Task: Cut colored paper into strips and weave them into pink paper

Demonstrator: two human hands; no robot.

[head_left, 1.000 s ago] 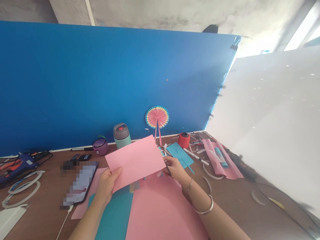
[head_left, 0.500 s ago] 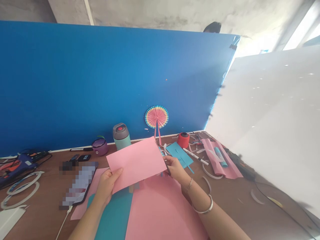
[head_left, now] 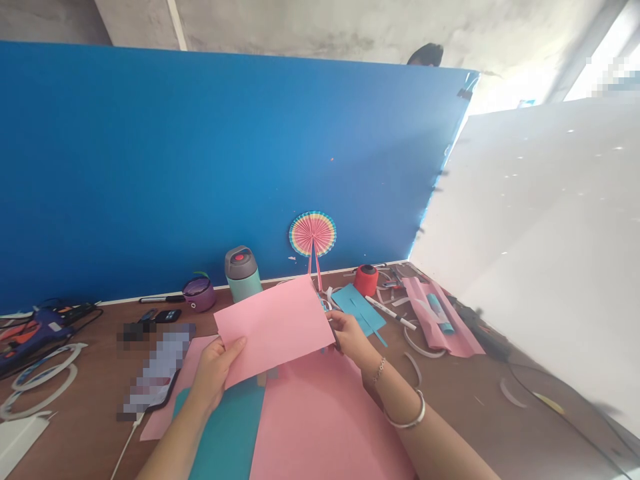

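Note:
My left hand (head_left: 220,367) grips a pink sheet of paper (head_left: 280,330) by its lower left corner, thumb on top. The sheet is tilted and raised above the desk. At its right edge my right hand (head_left: 350,337) is closed around dark-handled scissors (head_left: 336,333), which the paper and fingers mostly hide. Below the hands lie a large pink sheet (head_left: 325,427) and a teal sheet (head_left: 227,433). Behind the raised paper, a pleated paper fan (head_left: 313,233) in pink, yellow and blue leans against the blue partition.
A thermos (head_left: 243,273), a purple cup (head_left: 199,294) and a phone (head_left: 160,373) stand or lie left. Right of the hands are a red container (head_left: 367,281), blue paper (head_left: 357,310), a white marker (head_left: 390,312), pink wrapping (head_left: 425,320) and paper strips. A glue gun (head_left: 47,330) rests far left.
The pink sheet has shifted very slightly at its right edge, by the right hand. Both hands keep nearly the same places and grips.

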